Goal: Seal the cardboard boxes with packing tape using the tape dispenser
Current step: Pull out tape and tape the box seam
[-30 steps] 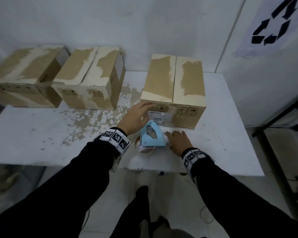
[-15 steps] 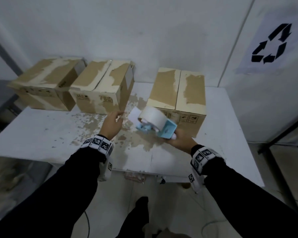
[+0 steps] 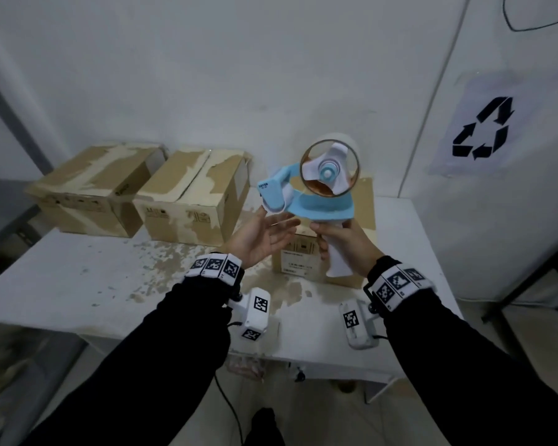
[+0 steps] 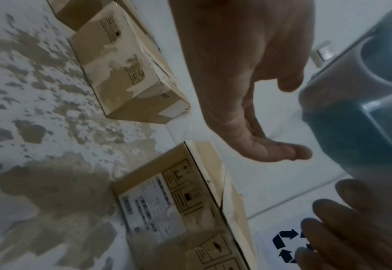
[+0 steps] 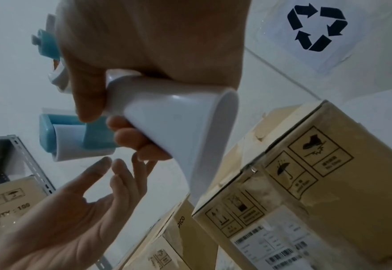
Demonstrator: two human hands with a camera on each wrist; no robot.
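- Right hand (image 3: 342,244) grips the flared white plastic handle (image 5: 178,124) of the light-blue-and-white plastic tape dispenser (image 3: 306,191), fingers and thumb curled round it; dispenser held up in the air above the table, in front of the right-most box.
- Roll of tape on a brown cardboard core (image 3: 331,169) sits on the dispenser's white three-spoke hub, at the top of the tool; blue front end with white roller (image 5: 67,138) points toward the person's left.
- Left hand (image 3: 261,239) is palm-up, fingers straight and slightly spread, holding nothing; fingertips (image 5: 120,164) just below the dispenser's front end (contact unclear, blur).
- Right-most brown cardboard box with printed white label (image 3: 298,255) stands on the table right behind the hands, mostly hidden by them in the head view; handling symbols on its side show in the right wrist view.
- Middle brown cardboard box with torn, whitish top flaps (image 3: 190,197) stands to the left of it, well apart.
- Left-most brown cardboard box, same worn look (image 3: 91,191), just beside the middle one, near the wall.
- White table with patchy brown worn spots (image 3: 78,284) carries all three boxes.
- White paper sheet with black recycling symbol (image 3: 480,130) on the wall to the right.
- Black sleeves, marker-pattern wristbands, white wrist cameras on both arms.
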